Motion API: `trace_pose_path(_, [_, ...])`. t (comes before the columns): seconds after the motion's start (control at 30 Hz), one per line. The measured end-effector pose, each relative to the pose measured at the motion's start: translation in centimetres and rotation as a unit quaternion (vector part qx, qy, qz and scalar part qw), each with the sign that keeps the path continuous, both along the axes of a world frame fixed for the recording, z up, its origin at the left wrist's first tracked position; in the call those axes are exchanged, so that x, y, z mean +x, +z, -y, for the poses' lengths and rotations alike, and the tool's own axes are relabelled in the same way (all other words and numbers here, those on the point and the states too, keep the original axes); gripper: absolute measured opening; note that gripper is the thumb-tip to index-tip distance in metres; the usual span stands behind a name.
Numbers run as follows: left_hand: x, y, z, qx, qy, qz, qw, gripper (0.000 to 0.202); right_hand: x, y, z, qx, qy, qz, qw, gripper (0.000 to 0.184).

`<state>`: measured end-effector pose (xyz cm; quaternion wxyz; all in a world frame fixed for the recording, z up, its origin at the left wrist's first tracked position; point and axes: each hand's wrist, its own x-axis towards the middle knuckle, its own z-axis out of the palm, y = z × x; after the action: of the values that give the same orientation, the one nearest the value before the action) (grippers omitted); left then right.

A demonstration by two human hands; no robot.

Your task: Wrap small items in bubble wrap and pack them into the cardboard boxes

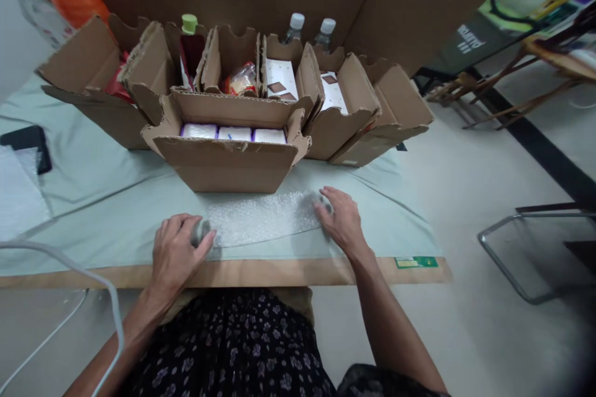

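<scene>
A strip of bubble wrap [265, 220] lies flat on the cloth-covered table, between my two hands. At its left end, the thumb and fingers of my left hand [174, 251] are closed round a small rounded grey-green object [199, 232]. My right hand [342, 220] is at the other end, fingers bent about a small dark grey object [318, 200]. That one is blurred and partly covered, so its kind is unclear. Just beyond the wrap stands an open cardboard box [235, 167] with white and purple packs [235, 134] inside.
A row of open cardboard boxes [349, 118] holds packets, white cartons and bottles. At left lie a black phone [36, 142] and a white sheet [18, 192]. A grey cable [105, 279] loops near my left arm. A metal-framed chair [507, 223] stands right.
</scene>
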<state>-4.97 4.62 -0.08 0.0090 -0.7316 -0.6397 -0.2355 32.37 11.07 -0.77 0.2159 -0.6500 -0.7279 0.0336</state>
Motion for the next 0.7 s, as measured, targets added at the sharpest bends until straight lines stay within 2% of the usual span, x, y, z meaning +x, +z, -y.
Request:
trace_pose_path(0.07, [0.1, -0.3, -0.1, -0.029, 0.036, -0.037, 0.998, 0.034, -1.7, -0.4, -0.8, -0.024, -0.003, 0.004, 1.0, 0.031])
trace_pose_path(0.13, [0.8, -0.5, -0.4, -0.052, 0.044, -0.03, 0.997, 0.028, -2.8, -0.6, -0.8, -0.041, 0.014, -0.007, 0.999, 0.02])
trace_pose_path(0.2, [1.8, -0.4, -0.7, -0.065, 0.038, 0.006, 0.997, 0.017, -3.4, -0.2, 0.0, -0.043, 0.036, -0.043, 0.998, 0.011])
trace_pose_path(0.3, [2.3, 0.7, -0.6, -0.08, 0.026, 0.085, 0.993, 0.013, -4.2, 1.3, 2.4, -0.039, 0.03, -0.131, 0.99, 0.013])
trace_pose_path(0.43, [0.6, 2.4, 0.3, -0.142, 0.07, 0.213, 0.964, 0.012, -6.3, 3.1, 4.7, -0.028, 0.0, -0.223, 0.974, 0.014])
trace_pose_path(0.5, [-0.7, 2.5, 0.5, -0.17, 0.106, 0.231, 0.952, 0.014, -7.0, 2.8, 4.9, -0.023, -0.001, -0.207, 0.978, 0.013])
trace_pose_path(0.6, [-2.5, 1.9, 0.7, -0.204, 0.138, 0.206, 0.947, 0.023, -6.5, 1.7, 4.7, -0.012, 0.008, -0.128, 0.992, 0.024])
trace_pose_path(0.7, [-3.5, 1.6, 1.1, -0.157, 0.126, 0.134, 0.97, 0.032, -5.2, 1.4, 4.9, 0.05, -0.003, -0.084, 0.995, 0.029])
